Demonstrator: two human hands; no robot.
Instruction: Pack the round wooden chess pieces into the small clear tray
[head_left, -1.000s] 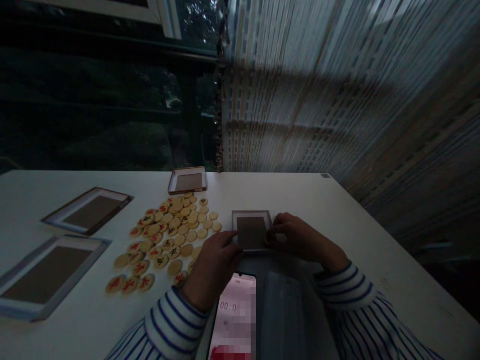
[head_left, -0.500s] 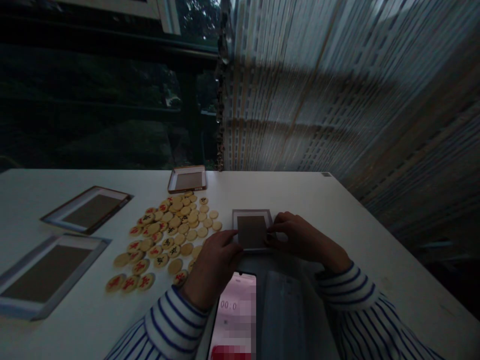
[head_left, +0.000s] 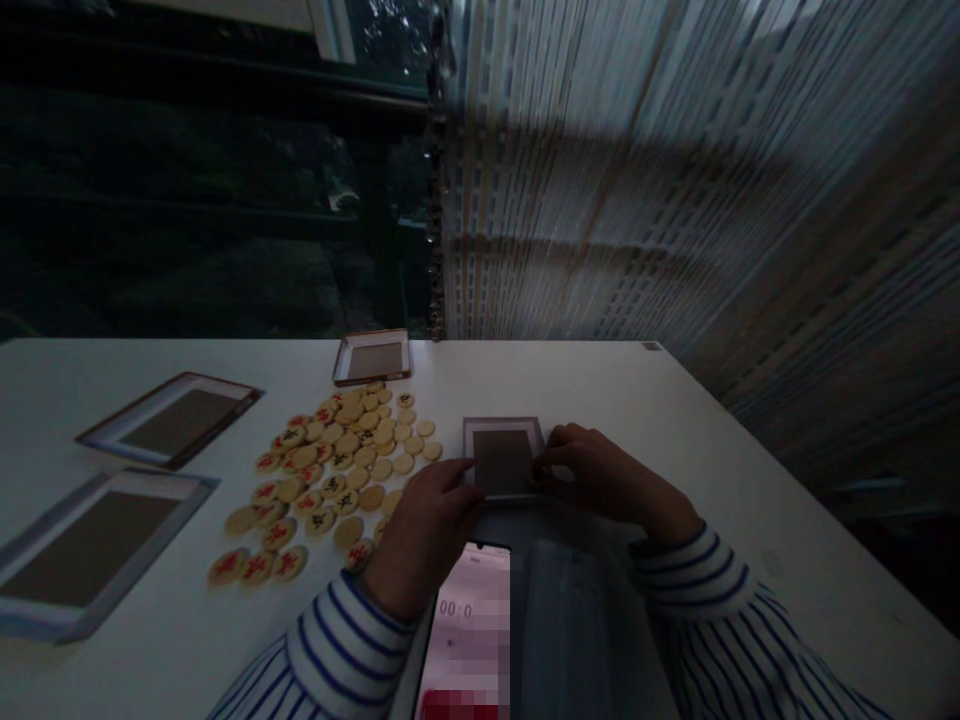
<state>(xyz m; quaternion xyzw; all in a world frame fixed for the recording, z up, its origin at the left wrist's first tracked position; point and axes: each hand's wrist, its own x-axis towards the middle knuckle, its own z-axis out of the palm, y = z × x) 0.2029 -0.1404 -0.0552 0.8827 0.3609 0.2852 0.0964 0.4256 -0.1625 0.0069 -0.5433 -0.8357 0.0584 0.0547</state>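
Observation:
A small shallow box (head_left: 501, 462) with pale walls and a grey-brown bottom lies on the white table in front of me. My left hand (head_left: 435, 520) grips its left side, thumb and fingers closed at the near left corner. On the opposite side, my right hand (head_left: 592, 470) has its fingers curled against the right wall. Nothing shows inside the box. To the left of my left hand spreads a heap of round wooden Chinese chess pieces (head_left: 346, 440), some with red characters, some with black, others blank side up.
A phone (head_left: 469, 630) showing a timer lies below my hands, beside a translucent plastic case (head_left: 568, 630). Three more shallow boxes stand around the pieces: at the back (head_left: 373, 334), at the left (head_left: 120, 412) and at the near left (head_left: 176, 550). A bead curtain (head_left: 570, 200) hangs behind the table.
The view has shifted very slightly. Both hands stay at the sides of the small box, and the pieces lie as before.

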